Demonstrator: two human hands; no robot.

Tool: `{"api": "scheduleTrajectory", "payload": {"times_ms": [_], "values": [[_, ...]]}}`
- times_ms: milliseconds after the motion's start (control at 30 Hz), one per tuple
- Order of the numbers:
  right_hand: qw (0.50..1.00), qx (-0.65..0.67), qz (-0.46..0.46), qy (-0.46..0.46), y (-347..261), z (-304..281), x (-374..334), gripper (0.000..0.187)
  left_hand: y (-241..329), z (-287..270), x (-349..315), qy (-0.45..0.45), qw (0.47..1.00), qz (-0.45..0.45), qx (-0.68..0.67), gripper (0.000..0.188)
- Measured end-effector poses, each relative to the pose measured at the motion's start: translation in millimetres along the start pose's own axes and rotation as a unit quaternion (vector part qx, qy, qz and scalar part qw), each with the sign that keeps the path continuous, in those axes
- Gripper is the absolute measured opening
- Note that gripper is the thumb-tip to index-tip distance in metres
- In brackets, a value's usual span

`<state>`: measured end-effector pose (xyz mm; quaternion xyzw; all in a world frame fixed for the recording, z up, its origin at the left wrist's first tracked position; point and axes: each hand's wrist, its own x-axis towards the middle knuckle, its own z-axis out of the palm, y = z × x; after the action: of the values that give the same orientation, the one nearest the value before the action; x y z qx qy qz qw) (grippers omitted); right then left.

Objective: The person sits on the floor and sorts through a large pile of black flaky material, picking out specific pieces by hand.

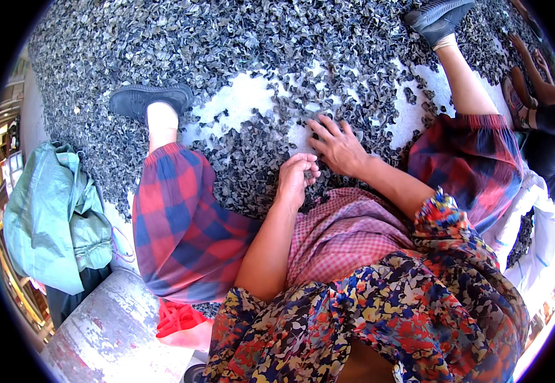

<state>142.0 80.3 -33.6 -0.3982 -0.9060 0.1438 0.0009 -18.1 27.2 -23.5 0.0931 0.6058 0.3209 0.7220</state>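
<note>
A wide layer of small, dark, curled pieces (245, 38), which look like dried wood ear mushrooms, spreads over a pale surface (242, 99) between and beyond my outstretched legs. My right hand (341, 147) reaches over these pieces with its fingers spread and nothing visibly gripped. Close beside it on the left, my left hand (298, 179) is raised in front of my lap, its fingers curled in. Whether a small piece sits inside those fingers is hidden. Under both forearms lies a pink checked cloth (347, 233) across my lap.
At the left, a green sheet or sack (51, 210) hangs near a worn, pale cylindrical object (124, 325). Red fabric (178, 319) lies by my left hip. White sacks (542, 236) stand at the right, near another person's legs (548, 121) and hand.
</note>
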Motion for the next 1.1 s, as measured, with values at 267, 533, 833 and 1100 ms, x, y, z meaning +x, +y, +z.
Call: {"api": "scheduleTrajectory", "payload": {"times_ms": [267, 533, 833, 1100], "values": [[0.988, 0.099, 0.077, 0.093, 19.9, -1.0, -17.2, 0.038, -3.6, -0.8, 3.6, -0.006, 1.000, 0.000, -0.001, 0.024], [0.988, 0.007, 0.110, 0.105, 19.6, 16.4, 34.9, 0.043, -2.1, -0.6, 4.7, -0.011, 1.000, -0.005, -0.011, 0.018], [0.961, 0.135, 0.166, 0.176, 33.3, 2.2, 85.1, 0.018, 1.9, 7.3, -3.1, -0.026, 1.000, -0.006, 0.009, 0.018], [0.968, 0.105, 0.204, 0.102, 41.6, 7.2, 90.1, 0.019, 2.5, 3.1, 2.0, -0.007, 1.000, -0.010, -0.014, 0.016]]}}
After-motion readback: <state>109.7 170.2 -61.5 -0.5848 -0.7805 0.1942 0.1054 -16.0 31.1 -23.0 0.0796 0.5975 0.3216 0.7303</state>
